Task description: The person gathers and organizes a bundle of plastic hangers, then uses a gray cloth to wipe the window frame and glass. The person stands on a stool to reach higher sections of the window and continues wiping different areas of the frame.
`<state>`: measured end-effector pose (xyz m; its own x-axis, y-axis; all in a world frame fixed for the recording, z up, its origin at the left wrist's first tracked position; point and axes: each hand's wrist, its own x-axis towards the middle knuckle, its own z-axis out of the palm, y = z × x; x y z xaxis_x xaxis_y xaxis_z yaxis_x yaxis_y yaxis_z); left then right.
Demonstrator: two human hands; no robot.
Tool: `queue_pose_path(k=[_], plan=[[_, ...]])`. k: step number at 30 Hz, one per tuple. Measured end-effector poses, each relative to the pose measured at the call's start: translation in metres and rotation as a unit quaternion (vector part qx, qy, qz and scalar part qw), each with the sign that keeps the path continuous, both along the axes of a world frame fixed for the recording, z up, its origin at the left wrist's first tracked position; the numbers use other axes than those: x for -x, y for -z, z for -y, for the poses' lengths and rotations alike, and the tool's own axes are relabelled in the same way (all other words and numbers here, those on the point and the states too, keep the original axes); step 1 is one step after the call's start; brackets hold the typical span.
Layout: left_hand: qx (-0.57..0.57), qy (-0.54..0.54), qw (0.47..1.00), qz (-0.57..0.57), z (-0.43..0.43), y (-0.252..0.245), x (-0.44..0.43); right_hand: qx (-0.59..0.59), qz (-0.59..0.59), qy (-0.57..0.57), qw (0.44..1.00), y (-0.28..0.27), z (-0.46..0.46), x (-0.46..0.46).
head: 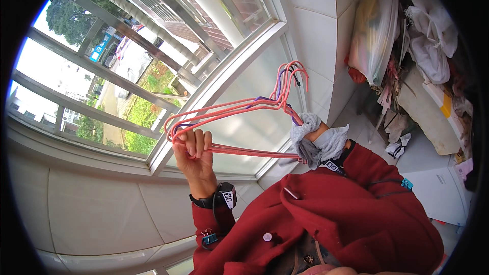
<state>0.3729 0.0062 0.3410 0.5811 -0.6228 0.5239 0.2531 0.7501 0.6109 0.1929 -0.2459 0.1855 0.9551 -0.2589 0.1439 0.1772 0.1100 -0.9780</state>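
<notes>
Several pink clothes hangers (229, 110), with a purple one (280, 80) and a black hook (296, 76) among them, are bunched together before me, hooks toward the upper right. My left hand (195, 149) curls its fingers around their left end. At their other end, my right hand (318, 133) is largely covered by a grey cloth (305, 149), which wraps around it and the hanger ends; its fingers are hidden. Both wrists wear black bands with printed tags.
A window with metal bars (110, 80) and a white frame (217, 95) lies close beyond the hangers. Tiled walls (99, 206) stand left and ahead. At right are filled plastic bags (376, 34), a white sack (431, 42) and a white box (435, 194) on the floor side.
</notes>
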Motion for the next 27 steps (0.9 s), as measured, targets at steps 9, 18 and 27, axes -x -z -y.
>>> queue_pose_path(k=[9, 18, 27], plan=[[-0.27, 0.056, 0.947, 0.164, 0.045, 0.065, 0.031, 0.186, 0.043, 0.131, 0.973, -0.036, -0.007, -0.002], [-0.387, -0.221, 0.693, 0.567, 0.024, -0.005, 0.042, 0.371, 0.05, 0.158, 0.914, -0.078, 0.017, 0.026], [-0.354, -0.321, 0.467, 0.744, 0.041, -0.054, 0.043, 0.473, 0.026, 0.126, 0.872, -0.071, 0.034, 0.073]])
